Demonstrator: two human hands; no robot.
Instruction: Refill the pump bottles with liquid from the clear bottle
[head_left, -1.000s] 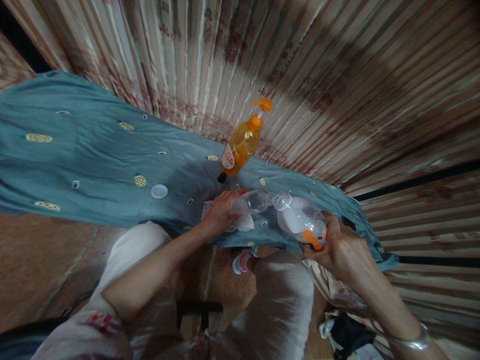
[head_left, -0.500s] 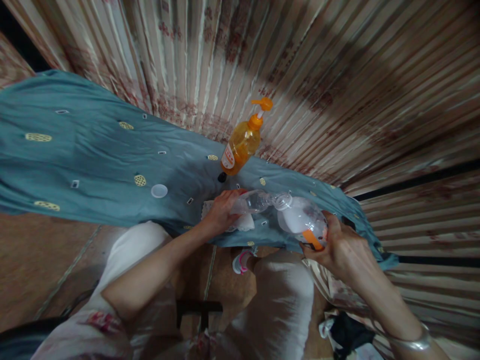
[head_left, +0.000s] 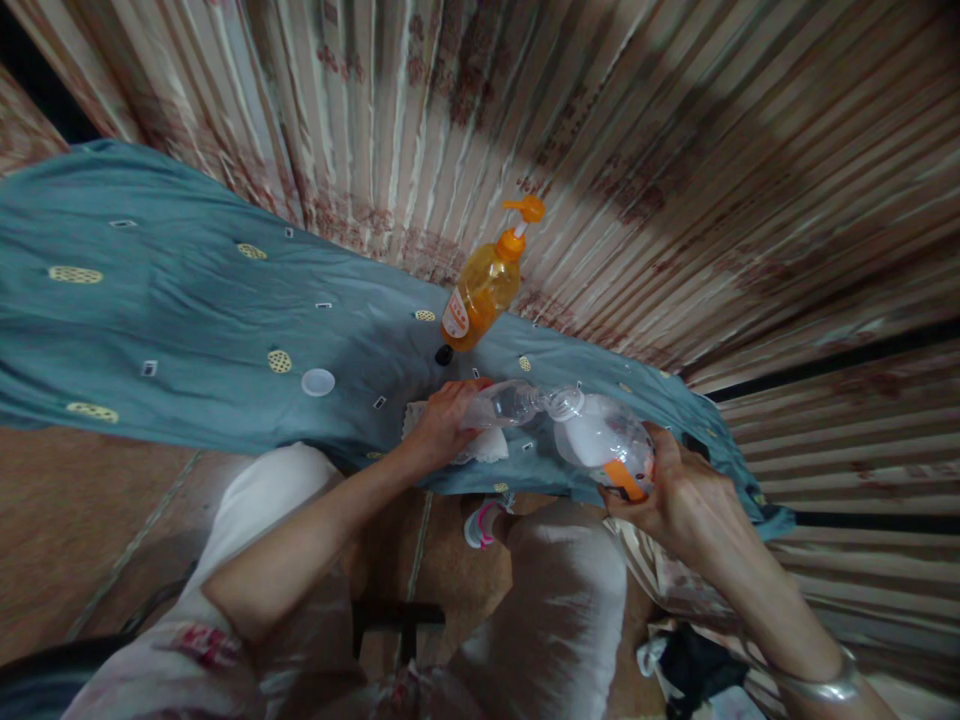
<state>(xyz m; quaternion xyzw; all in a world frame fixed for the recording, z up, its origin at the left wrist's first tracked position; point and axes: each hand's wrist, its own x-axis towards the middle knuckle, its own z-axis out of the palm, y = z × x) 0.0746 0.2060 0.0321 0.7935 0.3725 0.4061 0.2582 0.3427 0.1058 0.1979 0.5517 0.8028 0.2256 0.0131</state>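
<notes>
A brown floor [head_left: 90,510] fills the lower left of the frame, under the seated person's pale trouser knees; above them runs a desk draped in a teal cloth [head_left: 187,320], backed by a striped curtain [head_left: 675,150] across the top. Nearest, at lower right, the right hand [head_left: 686,500] has its fingers wrapped around a large clear bottle [head_left: 604,440] with an orange label, tipped so its mouth meets the neck of a small clear bottle [head_left: 510,402]. The left hand [head_left: 442,425] has its fingers closed about that small bottle, which lies tilted over a white cloth [head_left: 487,447] at the desk's near edge. The step looks like pouring from one bottle to the other; the next move likely calls for keeping the mouths aligned. Both bottles sit right at the edge above the knees, so a spill would fall there. Further back lie a white cap [head_left: 318,382] and an orange pump bottle [head_left: 484,285] by the curtain; open cloth stretches leftward.
</notes>
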